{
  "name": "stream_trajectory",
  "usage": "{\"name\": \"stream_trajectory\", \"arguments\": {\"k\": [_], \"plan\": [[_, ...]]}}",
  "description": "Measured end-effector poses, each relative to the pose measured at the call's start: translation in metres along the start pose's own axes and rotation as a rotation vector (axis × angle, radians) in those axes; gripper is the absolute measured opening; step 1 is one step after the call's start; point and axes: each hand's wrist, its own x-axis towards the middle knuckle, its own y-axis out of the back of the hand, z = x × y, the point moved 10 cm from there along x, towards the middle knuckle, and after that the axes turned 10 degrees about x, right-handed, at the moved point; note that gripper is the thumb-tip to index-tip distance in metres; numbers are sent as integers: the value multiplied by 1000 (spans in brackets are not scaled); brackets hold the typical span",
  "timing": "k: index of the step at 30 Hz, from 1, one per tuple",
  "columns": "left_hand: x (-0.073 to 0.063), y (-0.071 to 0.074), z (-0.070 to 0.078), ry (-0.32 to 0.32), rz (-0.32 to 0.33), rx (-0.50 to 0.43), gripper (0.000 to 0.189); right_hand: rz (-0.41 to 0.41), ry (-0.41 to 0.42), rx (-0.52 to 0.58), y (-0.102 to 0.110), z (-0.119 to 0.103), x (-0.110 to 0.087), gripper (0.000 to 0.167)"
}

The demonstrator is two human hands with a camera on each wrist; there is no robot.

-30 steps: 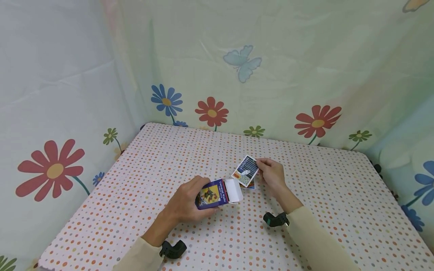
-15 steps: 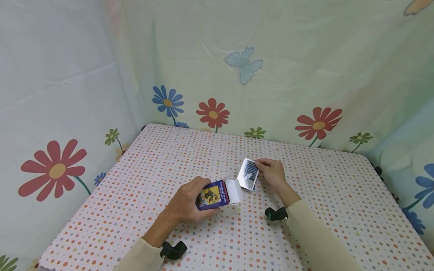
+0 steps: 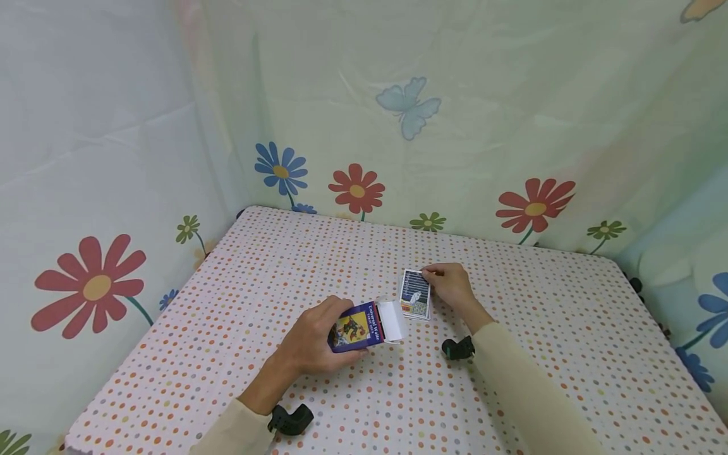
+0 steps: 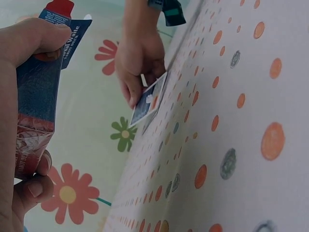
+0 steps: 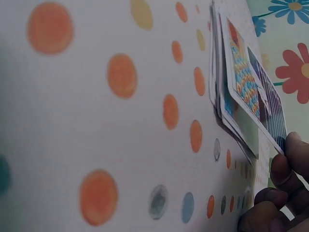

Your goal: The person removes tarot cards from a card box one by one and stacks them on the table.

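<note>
My left hand (image 3: 313, 335) grips a purple tarot card box (image 3: 354, 328) by its sides, picture face up. The box's white end flap (image 3: 392, 321) is open and points right. Thumb and fingers of my right hand (image 3: 453, 285) pinch the upper right corner of a tarot card (image 3: 415, 292) with a dark striped picture. In the right wrist view that card (image 5: 245, 77) tilts just over a small, uneven stack of cards (image 5: 219, 104) lying on the table. The pinched edge is raised from the stack; whether the far edge touches it, I cannot tell.
A white tablecloth with coloured dots (image 3: 318, 265) covers the table. Behind and beside it hang pale curtains (image 3: 455, 139) printed with flowers and a butterfly. A black wrist device (image 3: 291, 419) sits on each wrist.
My right hand has brought the card from a slanted position down over the stack and turned it nearly in line with it. My left hand and the box have stayed almost still.
</note>
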Motion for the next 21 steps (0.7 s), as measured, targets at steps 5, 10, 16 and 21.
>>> {"name": "stream_trajectory", "arguments": {"k": [5, 10, 16, 21], "plan": [[0, 0, 0, 3, -4, 0, 67, -6, 35, -123, -5, -3, 3, 25], [0, -1, 0, 0, -6, -1, 68, -11, 80, -242, -9, -4, 3, 22], [0, -1, -1, 1, -10, 7, 69, -19, 80, -332, -12, -9, 1, 19], [0, -1, -1, -2, -8, 8, 69, -24, 64, -363, -13, -9, 1, 18]]}}
